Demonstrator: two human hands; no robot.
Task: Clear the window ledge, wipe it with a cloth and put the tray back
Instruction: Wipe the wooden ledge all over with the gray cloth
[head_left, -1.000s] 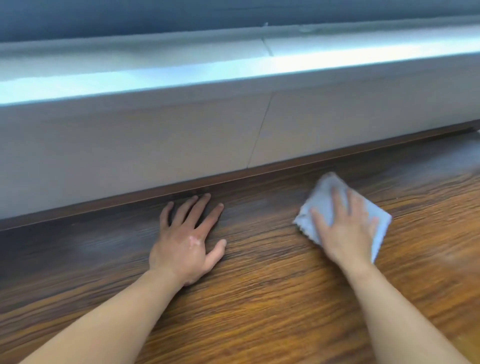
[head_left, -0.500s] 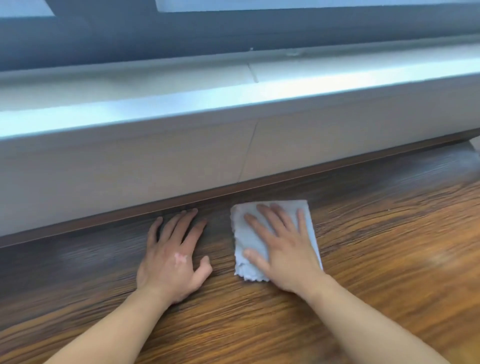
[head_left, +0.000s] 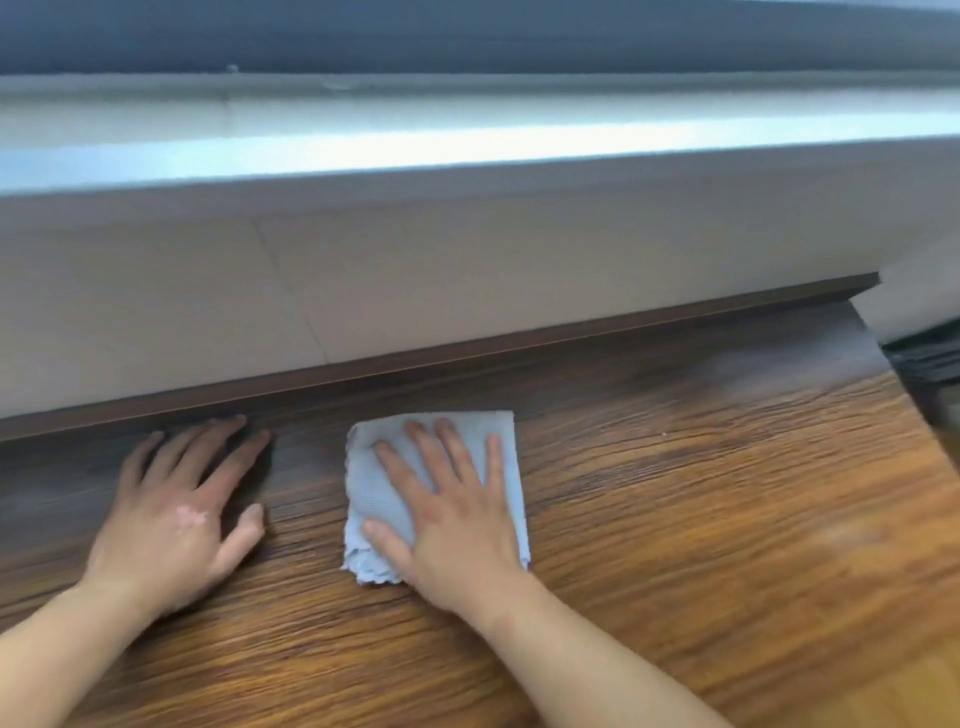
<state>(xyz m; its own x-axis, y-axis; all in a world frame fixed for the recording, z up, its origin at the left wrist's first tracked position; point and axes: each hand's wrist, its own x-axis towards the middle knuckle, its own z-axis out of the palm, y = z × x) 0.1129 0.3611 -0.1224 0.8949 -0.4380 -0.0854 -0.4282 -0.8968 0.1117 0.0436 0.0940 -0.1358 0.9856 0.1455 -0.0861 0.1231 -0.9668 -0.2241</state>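
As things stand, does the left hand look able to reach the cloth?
Probably yes. The left hand lies flat on the wooden ledge just beside the cloth, with only bare wood between them; the right hand presses the cloth down, though.

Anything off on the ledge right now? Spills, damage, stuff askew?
Nothing much. The cloth lies flat under the right hand; the left hand rests flat on the wooden ledge. Just a tiny pale speck right of the cloth, too small to identify.

Single head view, close above ledge (head_left: 675, 519), facing forward and down.
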